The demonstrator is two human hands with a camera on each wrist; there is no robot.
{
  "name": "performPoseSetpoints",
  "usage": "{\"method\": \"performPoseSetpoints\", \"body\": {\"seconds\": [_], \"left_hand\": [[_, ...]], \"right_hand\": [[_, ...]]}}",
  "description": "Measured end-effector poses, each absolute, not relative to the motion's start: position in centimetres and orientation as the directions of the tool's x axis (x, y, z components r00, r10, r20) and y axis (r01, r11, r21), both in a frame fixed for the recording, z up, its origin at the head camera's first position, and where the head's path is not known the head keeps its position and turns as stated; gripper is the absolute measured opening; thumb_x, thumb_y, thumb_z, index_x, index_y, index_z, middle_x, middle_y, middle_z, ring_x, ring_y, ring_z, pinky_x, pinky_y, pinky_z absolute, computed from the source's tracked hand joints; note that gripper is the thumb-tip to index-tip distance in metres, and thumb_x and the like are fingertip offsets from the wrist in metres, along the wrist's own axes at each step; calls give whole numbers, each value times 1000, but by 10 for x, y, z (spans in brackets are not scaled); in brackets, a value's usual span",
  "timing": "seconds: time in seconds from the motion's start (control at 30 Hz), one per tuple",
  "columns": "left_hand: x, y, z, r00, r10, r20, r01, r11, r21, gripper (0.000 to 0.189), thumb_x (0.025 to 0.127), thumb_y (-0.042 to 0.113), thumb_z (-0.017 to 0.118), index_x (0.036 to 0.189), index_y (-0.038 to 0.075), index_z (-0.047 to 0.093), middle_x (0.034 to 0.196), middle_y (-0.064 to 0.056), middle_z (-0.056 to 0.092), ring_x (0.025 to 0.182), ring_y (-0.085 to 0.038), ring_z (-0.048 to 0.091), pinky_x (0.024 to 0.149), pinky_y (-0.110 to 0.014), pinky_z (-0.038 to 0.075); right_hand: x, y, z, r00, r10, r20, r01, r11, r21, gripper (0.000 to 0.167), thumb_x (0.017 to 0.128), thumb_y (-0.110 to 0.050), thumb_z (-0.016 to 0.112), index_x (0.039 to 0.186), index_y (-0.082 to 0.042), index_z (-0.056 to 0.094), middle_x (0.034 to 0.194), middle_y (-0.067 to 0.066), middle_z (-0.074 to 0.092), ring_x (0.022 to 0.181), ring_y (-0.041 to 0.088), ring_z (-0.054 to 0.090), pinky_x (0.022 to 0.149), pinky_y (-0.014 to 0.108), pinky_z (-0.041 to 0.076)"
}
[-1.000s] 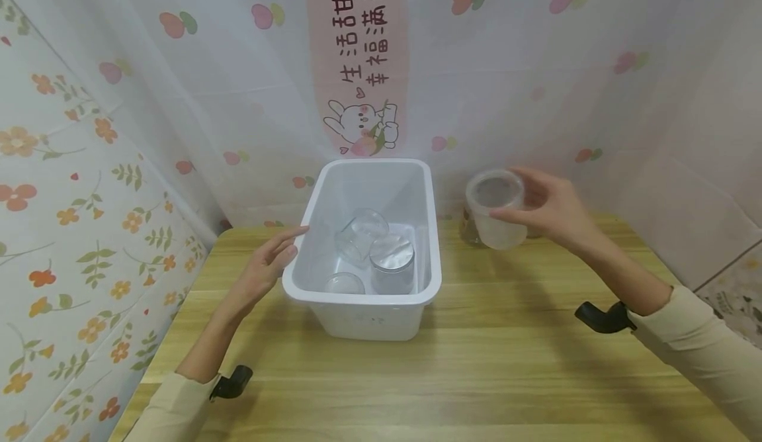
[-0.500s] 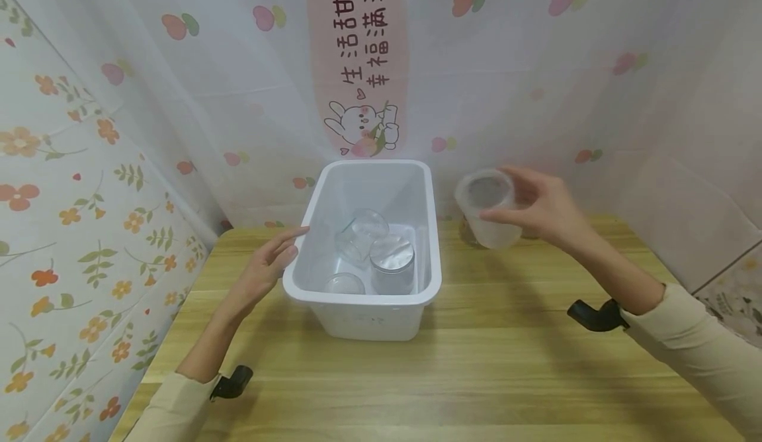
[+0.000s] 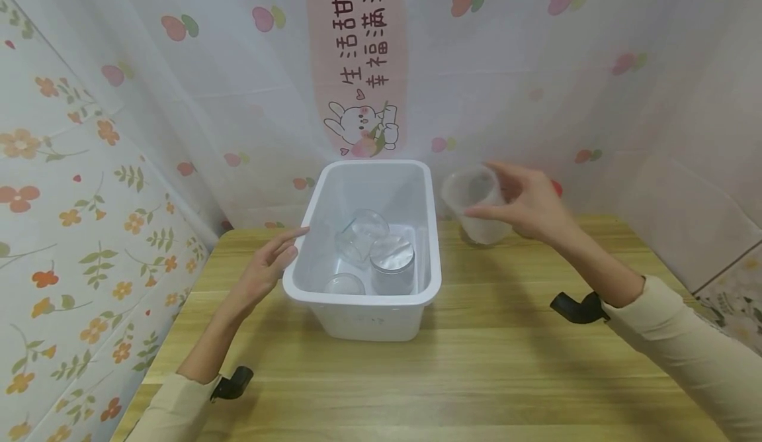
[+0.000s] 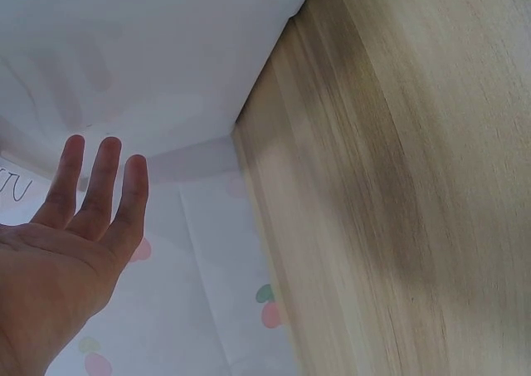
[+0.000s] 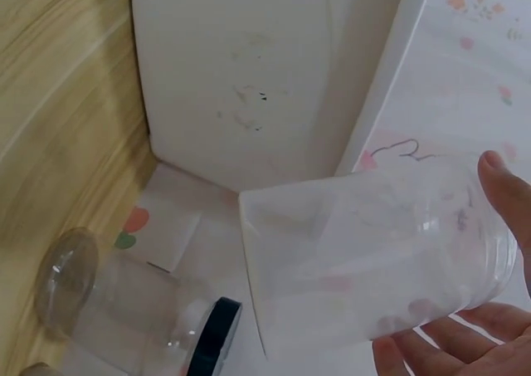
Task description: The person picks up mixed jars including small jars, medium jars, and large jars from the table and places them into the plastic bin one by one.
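Right hand (image 3: 526,207) grips a clear plastic container (image 3: 470,194), thumb on one side, fingers curled round the other, near its upper end. Container is off the counter (image 3: 476,369), leaning a little, over the far edge, between the white bin (image 3: 369,323) and the far right corner. Slight blur on it in the head view.

Left hand (image 3: 268,266) at the bin's left rim: fingers extended, loosely bent, spread apart, gripping nothing. Fingertips reach the rim; can't tell if they press on it.

Bin stands near the counter's far edge, about midway between its left and right edges. Inside: a silver-lidded jar (image 3: 391,257) toward the near right corner, a tilted clear jar (image 3: 360,238) beside it toward the bin's left wall, and a clear round piece (image 3: 345,284) in the near left corner, kind unclear.

Right wrist view: a dark-lidded jar (image 5: 137,305) stands upright on the counter near its far edge, apart from the held container. Head view: a red item (image 3: 557,188) shows behind the right hand, mostly hidden.

Fruit-print curtain (image 3: 500,91) hangs beyond the far edge; floral curtain (image 3: 83,243) along the left.
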State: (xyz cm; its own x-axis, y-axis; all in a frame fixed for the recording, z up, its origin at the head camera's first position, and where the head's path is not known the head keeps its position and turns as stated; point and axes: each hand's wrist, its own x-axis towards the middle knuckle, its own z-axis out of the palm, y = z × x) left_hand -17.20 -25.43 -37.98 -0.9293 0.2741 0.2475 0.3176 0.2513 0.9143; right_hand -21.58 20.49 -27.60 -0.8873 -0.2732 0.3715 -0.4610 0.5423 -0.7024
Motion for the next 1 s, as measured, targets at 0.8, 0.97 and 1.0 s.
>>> {"method": "performPoseSetpoints", "body": {"seconds": [0.8,0.97,1.0], "left_hand": [[-171,-255,-380,-923,288,256,330,251,910,42,110,19,45,151,7,46,136,-25,56,111,-26,62,86,-35,52],[-172,-255,-381,-922,292,253,328,243,913,43,110,19,44,151,7,46,134,-26,57,109,-26,63,85,-36,53],[-172,-255,-381,-922,292,254,328,239,914,43,110,19,44,151,7,46,134,-26,57,109,-25,63,85,-35,53]], "right_hand": [[-214,181,-260,-866,-313,389,-496,631,-597,91,70,-32,96,147,-6,55,140,13,58,114,32,60,90,53,50],[-215,177,-257,-865,-327,381,-500,633,-591,93,70,-34,96,148,-7,54,141,13,58,112,33,60,86,53,52],[-215,176,-256,-863,-330,383,-504,630,-591,93,69,-35,97,148,-8,54,141,12,58,111,32,60,84,51,52]]}}
